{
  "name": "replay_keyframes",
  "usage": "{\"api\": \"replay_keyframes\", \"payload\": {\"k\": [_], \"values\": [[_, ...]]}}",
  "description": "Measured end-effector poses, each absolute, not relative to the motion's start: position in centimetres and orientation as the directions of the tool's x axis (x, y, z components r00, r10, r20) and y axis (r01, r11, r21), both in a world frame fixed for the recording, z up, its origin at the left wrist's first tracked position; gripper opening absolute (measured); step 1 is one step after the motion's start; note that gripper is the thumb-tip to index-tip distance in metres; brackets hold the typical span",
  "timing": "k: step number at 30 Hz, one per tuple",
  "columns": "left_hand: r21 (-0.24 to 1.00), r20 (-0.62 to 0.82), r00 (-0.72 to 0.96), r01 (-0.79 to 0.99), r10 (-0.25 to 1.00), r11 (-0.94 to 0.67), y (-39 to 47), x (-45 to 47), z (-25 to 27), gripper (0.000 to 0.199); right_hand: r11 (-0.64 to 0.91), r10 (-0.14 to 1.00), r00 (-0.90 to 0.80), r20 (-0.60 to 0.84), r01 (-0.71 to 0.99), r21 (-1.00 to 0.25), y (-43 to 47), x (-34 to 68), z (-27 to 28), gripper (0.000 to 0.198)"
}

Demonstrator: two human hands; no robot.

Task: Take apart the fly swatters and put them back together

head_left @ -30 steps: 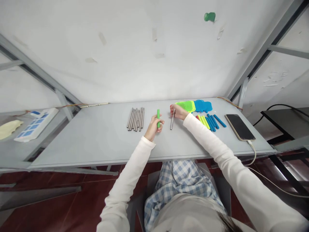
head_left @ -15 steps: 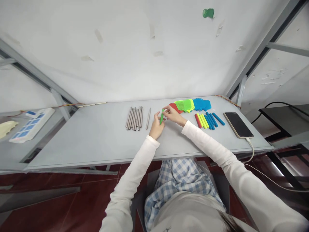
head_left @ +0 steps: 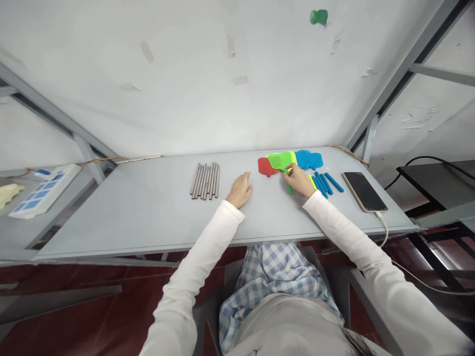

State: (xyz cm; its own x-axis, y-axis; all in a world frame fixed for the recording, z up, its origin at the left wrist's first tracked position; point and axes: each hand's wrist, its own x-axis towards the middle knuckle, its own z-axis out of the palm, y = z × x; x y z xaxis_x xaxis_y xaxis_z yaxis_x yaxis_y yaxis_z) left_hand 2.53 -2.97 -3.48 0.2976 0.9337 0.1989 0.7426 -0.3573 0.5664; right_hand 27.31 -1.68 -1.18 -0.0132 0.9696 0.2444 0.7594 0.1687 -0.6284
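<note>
Well, the green stick [head_left: 290, 188] is just on the near side of the green paddle [head_left: 282, 160], pinched in the person's right hand [head_left: 301, 182]. Left of that paddle is the left hand [head_left: 239, 191], fingers loosely spread. Metal tubes [head_left: 205, 181] lie farther left of it, blue sticks [head_left: 326, 184] to its right, and a phone [head_left: 364, 192] well right on the surface [head_left: 148, 207].

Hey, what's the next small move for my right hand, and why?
I'd probably lay the green stick flat, then ease the right hand away: the stick shows below the fingers, near the blue sticks, and the hand partly blocks that row. Whether it's gripped is hard to tell.
</note>
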Motion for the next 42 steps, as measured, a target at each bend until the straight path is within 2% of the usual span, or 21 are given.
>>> {"api": "replay_keyframes", "payload": {"k": [5,8,14,17,20,24,33,42], "values": [[0.473,0.203,0.306,0.801,0.93,-0.366,-0.8,1.8,-4.1,0.051,0.143,0.927,-0.026,0.374,0.947,-0.288,-1.8,29.1,-2.3,0.025],[0.47,0.213,0.305,0.801,0.928,-0.371,0.7,2.1,-4.3,0.048,0.158,0.907,-0.056,0.417,0.964,-0.215,-2.2,28.6,-1.9,0.027],[0.471,0.243,0.251,0.814,0.937,-0.34,3.0,3.5,-4.4,0.045,0.402,0.89,-0.31,0.333,0.879,-0.256,-2.8,24.3,-1.0,0.028],[0.467,0.238,0.237,0.822,0.942,-0.325,3.1,3.8,-4.6,0.046,0.542,0.835,-0.485,0.259,0.806,-0.237,-2.4,22.3,-1.8,0.026],[0.477,0.239,0.235,0.817,0.942,-0.325,2.9,3.7,-4.8,0.046,0.627,0.779,-0.578,0.244,0.733,-0.264,-1.8,21.5,-2.9,0.023],[0.48,0.227,0.236,0.817,0.945,-0.319,2.7,3.6,-4.8,0.046,0.631,0.775,-0.556,0.299,0.707,-0.32,-1.6,21.8,-3.4,0.023],[0.363,0.145,0.255,0.885,0.956,-0.292,2.8,3.4,-4.7,0.051,0.633,0.773,-0.549,0.318,0.703,-0.324,-1.5,22.0,-3.6,0.02],[0.466,0.195,0.236,0.832,0.952,-0.302,2.7,3.3,-4.9,0.047,0.64,0.767,-0.555,0.323,0.699,-0.32,-1.5,22.2,-3.7,0.02]]}}
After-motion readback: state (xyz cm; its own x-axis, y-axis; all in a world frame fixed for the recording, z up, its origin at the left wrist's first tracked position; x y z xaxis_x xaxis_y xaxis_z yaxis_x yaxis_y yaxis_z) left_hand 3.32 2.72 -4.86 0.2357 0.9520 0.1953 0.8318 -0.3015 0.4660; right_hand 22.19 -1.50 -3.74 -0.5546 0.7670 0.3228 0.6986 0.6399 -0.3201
